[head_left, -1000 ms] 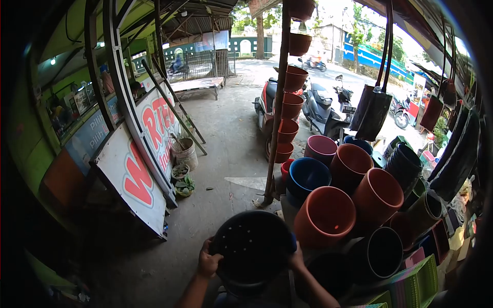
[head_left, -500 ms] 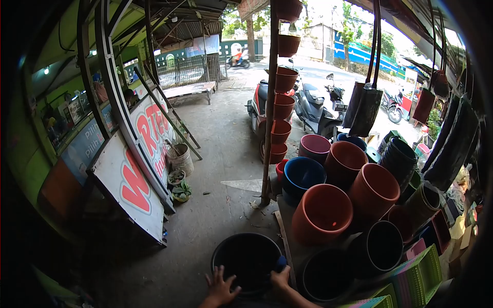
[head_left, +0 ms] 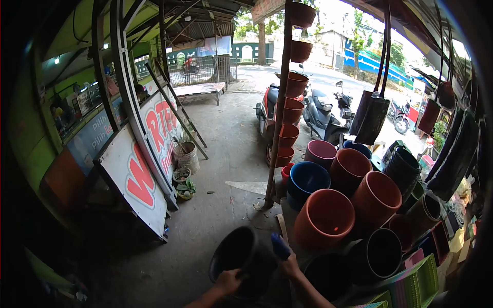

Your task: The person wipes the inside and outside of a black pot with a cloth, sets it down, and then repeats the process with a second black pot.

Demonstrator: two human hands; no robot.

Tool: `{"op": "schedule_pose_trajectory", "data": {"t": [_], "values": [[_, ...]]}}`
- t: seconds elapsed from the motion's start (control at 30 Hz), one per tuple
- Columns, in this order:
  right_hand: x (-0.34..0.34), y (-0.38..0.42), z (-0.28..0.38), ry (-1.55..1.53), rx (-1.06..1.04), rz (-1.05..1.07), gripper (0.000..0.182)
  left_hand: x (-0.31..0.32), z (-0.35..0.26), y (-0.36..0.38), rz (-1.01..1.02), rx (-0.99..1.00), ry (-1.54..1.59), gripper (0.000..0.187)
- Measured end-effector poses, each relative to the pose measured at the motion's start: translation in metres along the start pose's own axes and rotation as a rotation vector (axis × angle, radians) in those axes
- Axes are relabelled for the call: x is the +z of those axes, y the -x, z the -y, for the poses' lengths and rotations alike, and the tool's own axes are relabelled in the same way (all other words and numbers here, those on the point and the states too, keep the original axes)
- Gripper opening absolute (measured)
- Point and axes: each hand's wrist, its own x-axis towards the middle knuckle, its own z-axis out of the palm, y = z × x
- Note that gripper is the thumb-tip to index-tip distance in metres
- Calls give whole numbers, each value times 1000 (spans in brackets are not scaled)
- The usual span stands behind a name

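Note:
A large black plastic pot [head_left: 224, 255] is tilted on its side low in front of me, its mouth turned toward the left. My left hand [head_left: 228, 282] is closed on the pot's near rim. Just right of the pot, my right hand [head_left: 290, 266] is wrapped round a small blue object [head_left: 280, 247], its top sticking up above the fingers; I cannot tell whether it is a cloth or a brush. Close to my right forearm stands another black pot [head_left: 324, 277], in shadow.
Terracotta-coloured pots [head_left: 324, 218], a blue pot [head_left: 308, 179] and a pink pot [head_left: 320, 152] crowd the right side. A wooden post [head_left: 276, 154] with hanging pots rises ahead. A signboard [head_left: 136, 179] leans on the left, near a planter bucket [head_left: 187, 158]. Motorbikes [head_left: 323, 110] are parked beyond.
The black pot has gone from mouth-up to tilted leftward. My left hand, spread before, has closed on its rim. My right hand has lifted the blue object away from the pot's edge.

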Motion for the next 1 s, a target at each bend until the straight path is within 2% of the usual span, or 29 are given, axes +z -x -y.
{"op": "schedule_pose_trajectory", "data": {"t": [0.03, 0.07, 0.1, 0.13, 0.17, 0.2, 0.23, 0.27, 0.33, 0.4, 0.47, 0.53, 0.6, 0.63, 0.67, 0.7, 0.73, 0.77, 0.8, 0.87, 0.9, 0.97, 1.0], "values": [[0, 1, 45, 185, -234, -27, 54, 0, -3, -3, -4, -3, 3, 35], [2, 7, 75, 369, -468, -57, 59, 2, -6, -7, -156, 11, 244, 40], [6, 15, 84, 370, -469, -54, 59, 1, -9, -10, -309, 25, 484, 46], [12, 22, 90, 683, -524, 96, 61, -6, -10, -13, -313, 23, 488, 46], [18, 28, 96, 995, -572, 249, 63, -17, -10, -16, -284, -152, 632, 45], [30, 38, 99, 1113, -654, 361, 64, -27, -13, -21, -251, -328, 773, 45], [41, 49, 100, 1229, -737, 475, 65, -34, -31, -16, -259, -338, 1146, 43], [50, 60, 104, 1228, -741, 476, 65, -44, -53, -9, -263, -337, 1147, 43], [59, 76, 111, 1052, -736, 650, 71, -59, -85, 3, -325, -281, 1084, 43], [56, 65, 110, 1065, -740, 653, 72, -47, -64, 0, -263, -254, 1055, 46], [54, 49, 115, 1071, -737, 656, 73, -15, -13, -13, -231, -48, 916, 49], [48, 23, 132, 867, -696, 510, 72, -28, -37, 0, -194, -82, 917, 46], [31, -13, 138, 813, -492, 591, 82, -47, -59, 13, -160, -116, 917, 44], [22, -29, 132, 745, -472, 600, 83, -58, -63, 18, -70, -118, 826, 42], [15, -42, 119, 552, -345, 583, 76, -64, -64, 21, 19, -119, 733, 39], [8, -57, 103, 360, -218, 561, 69, -66, -62, 22, 18, -122, 732, 39], [6, -67, 101, -22, 131, 585, 48, -66, -59, 22, 18, -80, 766, 38], [-8, -76, 101, -104, 455, 644, 35, -66, -57, 24, 19, -38, 800, 37], [-13, -81, 89, -26, 402, 561, 31, -66, -57, 25, 22, -42, 801, 37], [-17, -94, 53, 42, 401, 593, 35, -68, -60, 23, 80, -75, 809, 38], [-15, -90, 63, 43, 399, 591, 35, -66, -62, 20, 80, -73, 809, 38], [2, -68, 104, 453, 178, 524, 45, -57, -63, 17, -41, -81, 725, 47], [14, -58, 101, 581, -63, 471, 63, -45, -43, 8, -37, -79, 724, 47]]}}
